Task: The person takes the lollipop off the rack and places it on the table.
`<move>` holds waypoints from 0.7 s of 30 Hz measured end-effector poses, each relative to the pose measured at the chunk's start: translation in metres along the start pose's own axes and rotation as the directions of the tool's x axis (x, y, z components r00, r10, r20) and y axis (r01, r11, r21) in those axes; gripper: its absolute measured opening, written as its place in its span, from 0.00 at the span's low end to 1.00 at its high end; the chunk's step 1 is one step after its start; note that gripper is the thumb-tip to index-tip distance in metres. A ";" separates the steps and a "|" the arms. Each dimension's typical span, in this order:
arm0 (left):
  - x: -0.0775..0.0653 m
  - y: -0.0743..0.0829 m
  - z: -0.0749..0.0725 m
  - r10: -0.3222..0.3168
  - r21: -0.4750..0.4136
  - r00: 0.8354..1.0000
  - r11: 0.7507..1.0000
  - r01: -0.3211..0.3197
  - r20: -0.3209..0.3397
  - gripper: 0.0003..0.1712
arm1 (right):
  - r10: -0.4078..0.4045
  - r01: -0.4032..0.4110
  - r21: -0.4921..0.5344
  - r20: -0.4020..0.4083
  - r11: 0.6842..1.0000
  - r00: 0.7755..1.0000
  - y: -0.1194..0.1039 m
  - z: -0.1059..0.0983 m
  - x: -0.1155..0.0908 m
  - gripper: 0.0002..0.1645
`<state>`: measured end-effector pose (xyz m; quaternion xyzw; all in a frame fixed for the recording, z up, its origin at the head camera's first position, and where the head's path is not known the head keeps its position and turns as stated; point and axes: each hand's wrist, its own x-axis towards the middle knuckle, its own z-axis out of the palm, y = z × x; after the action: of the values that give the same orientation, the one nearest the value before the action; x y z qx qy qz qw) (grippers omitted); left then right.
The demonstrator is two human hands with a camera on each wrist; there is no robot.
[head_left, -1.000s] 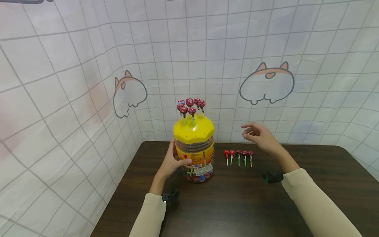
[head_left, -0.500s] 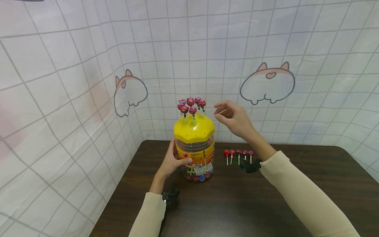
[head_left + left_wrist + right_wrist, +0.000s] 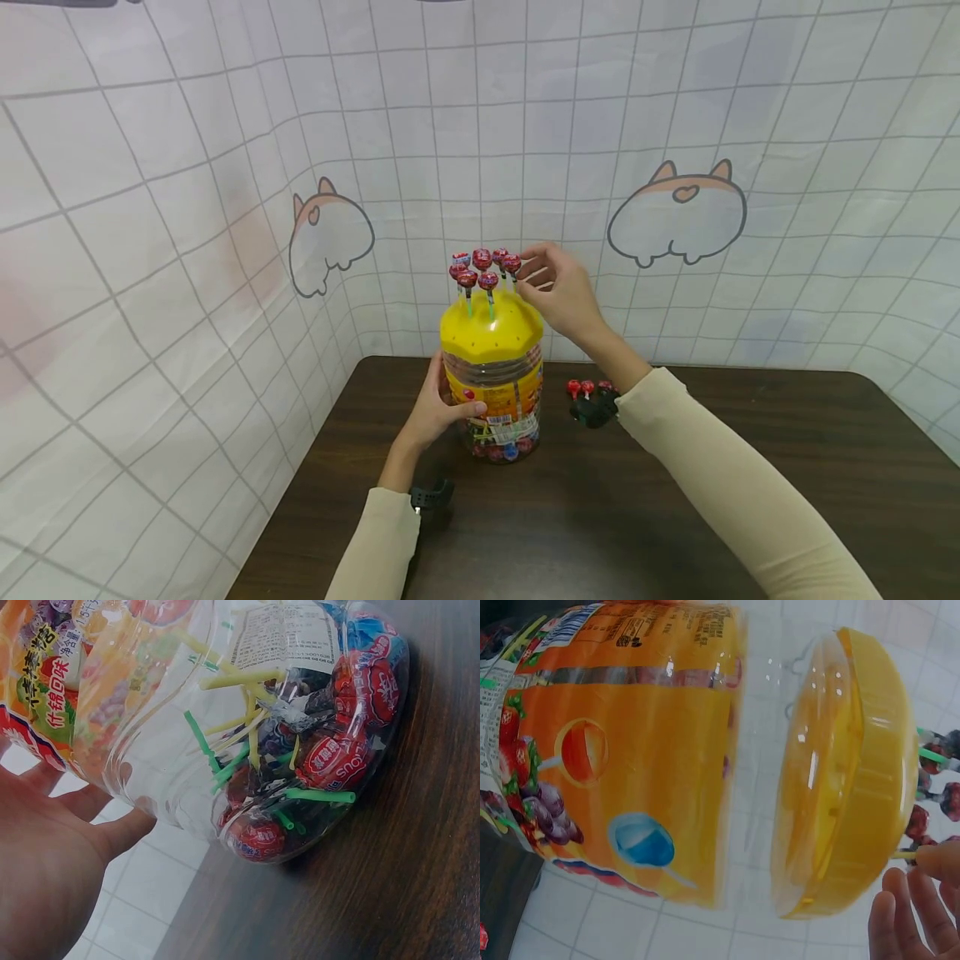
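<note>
Jar stands on the table in the head view, the left hand gripping its side, thumb in front. Lollipops rise from the lid; the right hand is at the rightmost. In the left wrist view, the left fingers lie spread against the jar. In the right wrist view, the right thumb touches a yellow stick; whether the fingers pinch it, I cannot tell.
</note>
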<state>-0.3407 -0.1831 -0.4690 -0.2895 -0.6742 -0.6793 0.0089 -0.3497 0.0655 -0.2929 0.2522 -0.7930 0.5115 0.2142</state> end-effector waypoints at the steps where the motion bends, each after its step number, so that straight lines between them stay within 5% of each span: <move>1: 0.000 0.000 0.000 0.000 0.003 1.000 1.000 0.000 -0.001 0.57 | -0.003 0.003 0.003 -0.003 1.000 1.000 0.000 0.002 0.000 0.21; 21: 0.000 -0.002 -0.002 -0.002 0.001 1.000 1.000 0.002 -0.001 0.56 | -0.079 0.081 0.022 -0.085 0.996 0.993 0.008 0.015 0.003 0.27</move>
<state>-0.3425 -0.1842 -0.4706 -0.2883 -0.6749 -0.6792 0.0087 -0.3582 0.0542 -0.3027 0.2649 -0.7660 0.5226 0.2644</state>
